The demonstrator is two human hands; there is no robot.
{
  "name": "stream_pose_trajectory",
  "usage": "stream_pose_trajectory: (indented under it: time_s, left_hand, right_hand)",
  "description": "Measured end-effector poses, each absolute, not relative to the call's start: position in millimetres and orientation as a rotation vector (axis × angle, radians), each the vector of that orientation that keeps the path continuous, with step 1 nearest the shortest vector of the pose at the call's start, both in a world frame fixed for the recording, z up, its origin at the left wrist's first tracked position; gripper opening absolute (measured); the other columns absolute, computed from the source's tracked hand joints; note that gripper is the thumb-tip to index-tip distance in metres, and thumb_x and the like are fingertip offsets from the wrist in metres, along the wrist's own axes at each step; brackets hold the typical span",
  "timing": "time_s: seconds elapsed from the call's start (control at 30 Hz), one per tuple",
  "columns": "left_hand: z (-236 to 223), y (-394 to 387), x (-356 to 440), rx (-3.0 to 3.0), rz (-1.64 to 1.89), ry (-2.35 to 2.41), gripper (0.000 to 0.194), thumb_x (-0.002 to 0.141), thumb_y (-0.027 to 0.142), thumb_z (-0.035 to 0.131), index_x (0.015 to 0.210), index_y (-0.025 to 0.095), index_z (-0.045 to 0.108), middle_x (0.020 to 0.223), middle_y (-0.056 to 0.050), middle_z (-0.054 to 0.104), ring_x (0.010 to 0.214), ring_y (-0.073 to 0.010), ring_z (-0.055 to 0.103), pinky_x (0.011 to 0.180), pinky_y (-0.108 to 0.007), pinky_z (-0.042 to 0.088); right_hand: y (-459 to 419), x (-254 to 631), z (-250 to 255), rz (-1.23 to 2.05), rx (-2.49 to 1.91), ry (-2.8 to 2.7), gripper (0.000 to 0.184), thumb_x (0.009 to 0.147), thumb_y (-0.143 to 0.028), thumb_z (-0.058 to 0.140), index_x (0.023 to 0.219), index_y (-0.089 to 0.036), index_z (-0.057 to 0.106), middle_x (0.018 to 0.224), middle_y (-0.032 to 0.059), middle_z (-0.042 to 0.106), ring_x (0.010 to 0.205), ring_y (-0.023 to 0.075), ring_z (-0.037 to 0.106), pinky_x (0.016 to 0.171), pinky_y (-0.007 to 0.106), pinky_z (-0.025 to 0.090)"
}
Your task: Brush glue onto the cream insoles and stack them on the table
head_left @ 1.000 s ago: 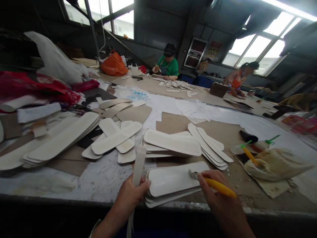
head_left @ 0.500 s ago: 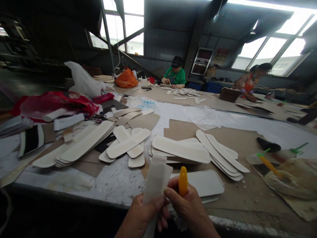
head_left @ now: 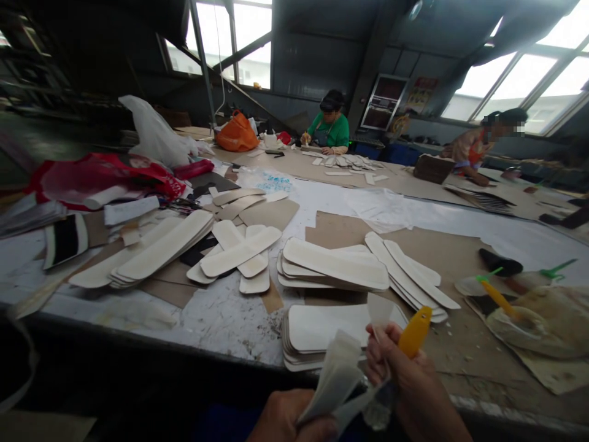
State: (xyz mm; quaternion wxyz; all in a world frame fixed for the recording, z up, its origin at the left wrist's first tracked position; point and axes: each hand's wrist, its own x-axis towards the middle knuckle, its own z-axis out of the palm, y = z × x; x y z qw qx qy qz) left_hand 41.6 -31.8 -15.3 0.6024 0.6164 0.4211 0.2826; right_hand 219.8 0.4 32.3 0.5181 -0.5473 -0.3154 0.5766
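Observation:
My left hand (head_left: 289,417) is closed round a bundle of thin whitish strips (head_left: 335,368) at the lower edge of the view. Beside it, my right hand (head_left: 414,377) grips a brush with a yellow handle (head_left: 415,331), its bristle end pointing down. The same hand pinches a single pale strip (head_left: 380,309) between thumb and fingers, apart from the upper end of the bundle. Behind both hands, a stack of white rounded panels (head_left: 317,328) lies at the table's front edge, partly covered by the strips and my right hand.
More white panels (head_left: 335,263) lie in piles across the table. On the right are a pot with another yellow-handled brush (head_left: 499,299) and green-tipped bottles (head_left: 478,282). Red (head_left: 105,178) and white plastic bags (head_left: 154,132) sit left. Two co-workers sit beyond, one in green (head_left: 338,130).
My right hand has left the top panel, turned the brush handle upward and come to the strips. It has since drawn one strip away to the right from the bundle in my left hand.

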Motion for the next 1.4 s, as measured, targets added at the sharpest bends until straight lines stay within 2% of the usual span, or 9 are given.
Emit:
stream_pose_trajectory:
  time_s: [0.13, 0.3, 0.47, 0.57, 0.77, 0.9, 1.1, 1.27, 1.4]
  left_hand:
    - [-25, -34, 21, 1.866, 0.642, 0.945, 0.032, 0.084, 0.036, 0.039, 0.083, 0.017, 0.064, 0.072, -0.005, 0.064, 0.064, -0.0166, 0.056, 0.059, -0.023, 0.039]
    - [-11, -23, 1, 2.383, 0.822, 1.224, 0.026, 0.084, 0.024, 0.036, 0.084, 0.019, 0.061, 0.067, -0.006, 0.055, 0.063, -0.0173, 0.052, 0.056, -0.026, 0.040]
    - [-12, -7, -6, 2.460, 1.020, 1.251, 0.024, 0.079, 0.010, 0.043, 0.094, 0.020, 0.059, 0.114, -0.011, 0.050, 0.107, -0.0242, 0.042, 0.087, -0.034, 0.041]
    - [-20, -2, -9, 2.499, 0.945, 1.227, 0.025, 0.077, 0.007, 0.042, 0.090, 0.019, 0.060, 0.124, -0.009, 0.047, 0.114, -0.0265, 0.035, 0.090, -0.038, 0.040]
    - [-23, 4, -11, 2.519, 0.815, 1.191, 0.025, 0.073, 0.006, 0.045, 0.084, 0.020, 0.062, 0.127, -0.004, 0.052, 0.115, -0.0275, 0.038, 0.091, -0.041, 0.042]
    - [-22, 10, -11, 2.602, 0.735, 1.152, 0.027, 0.072, 0.006, 0.044, 0.084, 0.018, 0.064, 0.126, -0.005, 0.053, 0.112, -0.0278, 0.042, 0.087, -0.042, 0.045]
    - [-26, 14, -9, 2.678, 0.806, 1.181, 0.030, 0.076, 0.003, 0.039, 0.089, 0.016, 0.063, 0.112, -0.008, 0.062, 0.106, -0.0238, 0.048, 0.086, -0.034, 0.047]
    - [-31, 17, -11, 2.717, 0.857, 1.187, 0.033, 0.073, 0.000, 0.037, 0.085, 0.017, 0.062, 0.110, -0.005, 0.064, 0.101, -0.0215, 0.052, 0.085, -0.030, 0.047]
    - [-38, 18, -13, 2.725, 0.915, 1.139, 0.028, 0.077, 0.004, 0.038, 0.081, 0.018, 0.061, 0.112, -0.002, 0.063, 0.102, -0.0219, 0.051, 0.087, -0.029, 0.044]
  right_hand:
    - [17, 255, 41, 1.333, -1.660, -1.321, 0.031, 0.073, -0.047, 0.057, 0.064, -0.020, 0.045, 0.048, -0.0092, 0.031, 0.041, 0.0065, 0.027, 0.039, 0.020, 0.024]
    - [49, 234, 57, 1.268, -1.653, -2.031, 0.029, 0.076, -0.039, 0.053, 0.056, -0.018, 0.047, 0.053, -0.0070, 0.035, 0.049, 0.0072, 0.030, 0.045, 0.019, 0.025]
    - [80, 196, 62, 1.267, -1.674, -2.324, 0.023, 0.071, -0.034, 0.057, 0.055, -0.017, 0.052, 0.050, -0.0061, 0.040, 0.048, 0.0075, 0.035, 0.043, 0.019, 0.023]
    - [91, 188, 56, 1.180, -1.726, -2.437, 0.023, 0.069, -0.034, 0.059, 0.054, -0.017, 0.055, 0.049, -0.0049, 0.042, 0.046, 0.0076, 0.036, 0.042, 0.019, 0.023]
    - [97, 185, 44, 1.048, -1.657, -2.622, 0.020, 0.072, -0.033, 0.059, 0.061, -0.017, 0.062, 0.051, -0.0027, 0.052, 0.046, 0.0083, 0.041, 0.043, 0.019, 0.024]
    - [97, 184, 42, 0.981, -1.623, -2.696, 0.018, 0.073, -0.032, 0.059, 0.064, -0.017, 0.065, 0.054, -0.0005, 0.058, 0.046, 0.0095, 0.045, 0.044, 0.020, 0.026]
    - [93, 183, 46, 0.877, -1.662, -2.794, 0.020, 0.073, -0.037, 0.060, 0.075, -0.019, 0.067, 0.065, 0.0041, 0.067, 0.056, 0.0158, 0.057, 0.046, 0.021, 0.030]
    - [75, 215, 67, 0.686, -1.991, -2.822, 0.014, 0.075, -0.030, 0.057, 0.076, -0.020, 0.066, 0.072, 0.0080, 0.068, 0.070, 0.0229, 0.062, 0.054, 0.025, 0.035]
    - [59, 268, 80, 0.686, -2.222, -2.505, 0.017, 0.082, -0.028, 0.047, 0.073, -0.019, 0.059, 0.072, 0.0046, 0.064, 0.067, 0.0185, 0.059, 0.058, 0.025, 0.037]
